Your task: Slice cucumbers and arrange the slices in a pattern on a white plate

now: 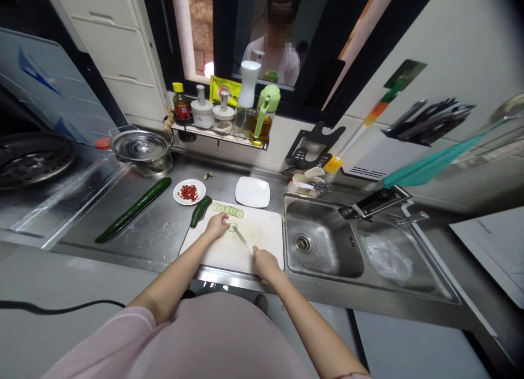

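My right hand (267, 263) is wrapped round the handle of a knife (244, 241), whose blade points away to the left over the white cutting board (262, 231). The blade's tip meets a single cucumber slice (232, 227). Just left of that slice is my left hand (216, 226), its fingers curled in; whatever they may pinch is too small to make out. Behind my fingers, a row of overlapping cucumber slices (227, 209) lies along the board's far edge. A cut piece of cucumber (201, 211) rests by the board's left corner.
A whole cucumber (133, 211) lies on the steel counter at left. Behind the board stand a plate of chopped red pieces (177, 193) and a white square plate (252, 192). Steel bowls (142, 149) sit farther back. To the right is the sink (327, 253).
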Tool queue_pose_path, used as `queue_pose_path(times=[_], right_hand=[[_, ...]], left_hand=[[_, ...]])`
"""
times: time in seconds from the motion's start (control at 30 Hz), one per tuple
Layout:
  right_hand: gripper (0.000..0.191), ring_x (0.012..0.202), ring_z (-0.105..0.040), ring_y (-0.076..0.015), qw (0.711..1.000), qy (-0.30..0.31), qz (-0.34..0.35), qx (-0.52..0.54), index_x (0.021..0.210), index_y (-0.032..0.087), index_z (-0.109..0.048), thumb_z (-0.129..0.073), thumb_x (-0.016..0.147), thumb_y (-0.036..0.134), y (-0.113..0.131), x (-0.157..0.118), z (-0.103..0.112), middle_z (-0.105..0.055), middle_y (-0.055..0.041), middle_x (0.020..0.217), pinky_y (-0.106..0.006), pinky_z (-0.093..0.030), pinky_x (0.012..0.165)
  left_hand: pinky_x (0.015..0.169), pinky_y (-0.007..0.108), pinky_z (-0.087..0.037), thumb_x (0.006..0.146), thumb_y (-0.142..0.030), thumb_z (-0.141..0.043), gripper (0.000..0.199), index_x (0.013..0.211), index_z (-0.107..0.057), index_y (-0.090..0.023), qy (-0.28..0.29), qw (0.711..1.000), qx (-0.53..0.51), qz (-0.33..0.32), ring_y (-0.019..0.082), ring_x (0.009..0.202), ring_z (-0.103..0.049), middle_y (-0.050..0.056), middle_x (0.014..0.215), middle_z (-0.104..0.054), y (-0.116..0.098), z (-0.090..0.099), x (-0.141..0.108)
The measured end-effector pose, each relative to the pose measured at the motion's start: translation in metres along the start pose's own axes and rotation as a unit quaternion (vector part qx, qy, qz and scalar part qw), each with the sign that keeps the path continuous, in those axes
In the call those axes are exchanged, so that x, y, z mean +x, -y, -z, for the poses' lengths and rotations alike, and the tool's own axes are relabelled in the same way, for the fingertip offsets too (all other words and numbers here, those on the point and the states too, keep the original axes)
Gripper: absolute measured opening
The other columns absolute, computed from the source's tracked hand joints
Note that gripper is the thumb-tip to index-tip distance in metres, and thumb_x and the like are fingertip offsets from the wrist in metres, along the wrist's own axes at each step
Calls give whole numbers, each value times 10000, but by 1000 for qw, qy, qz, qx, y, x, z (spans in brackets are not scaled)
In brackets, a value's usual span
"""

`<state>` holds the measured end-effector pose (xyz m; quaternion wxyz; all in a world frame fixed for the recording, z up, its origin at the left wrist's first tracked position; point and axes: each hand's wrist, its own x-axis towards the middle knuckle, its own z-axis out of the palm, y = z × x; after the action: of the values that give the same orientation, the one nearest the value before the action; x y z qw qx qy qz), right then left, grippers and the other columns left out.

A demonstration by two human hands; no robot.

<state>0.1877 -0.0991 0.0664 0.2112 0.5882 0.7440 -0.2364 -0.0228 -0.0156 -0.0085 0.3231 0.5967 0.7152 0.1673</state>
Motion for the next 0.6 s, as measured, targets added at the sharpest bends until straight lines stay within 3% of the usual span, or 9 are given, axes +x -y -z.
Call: queue_pose_path(times=[0.33, 0.6], right_hand=[[349, 1011, -644, -252, 1000, -5, 1, 17, 1188, 145, -533, -391, 874, 92, 5, 0, 6, -677, -180, 1059, -324, -453, 779], [346, 1019, -641, -255, 1000, -4, -9, 15, 1172, 153, -548, -375, 878, 93, -8, -19, -1, -676, -174, 1062, -315, -432, 762]], left_hand=[[789, 264, -417, 765, -238, -635, 251, 1010, -601, -198, 14, 997, 58, -38, 183, 897, -584, 46, 951, -626, -2, -2, -7], [846, 284, -414, 747, -148, -589, 244, 982, -625, -201, 15, 995, 99, 4, 219, 1019, -574, 89, 1076, -621, -19, -4, -11]])
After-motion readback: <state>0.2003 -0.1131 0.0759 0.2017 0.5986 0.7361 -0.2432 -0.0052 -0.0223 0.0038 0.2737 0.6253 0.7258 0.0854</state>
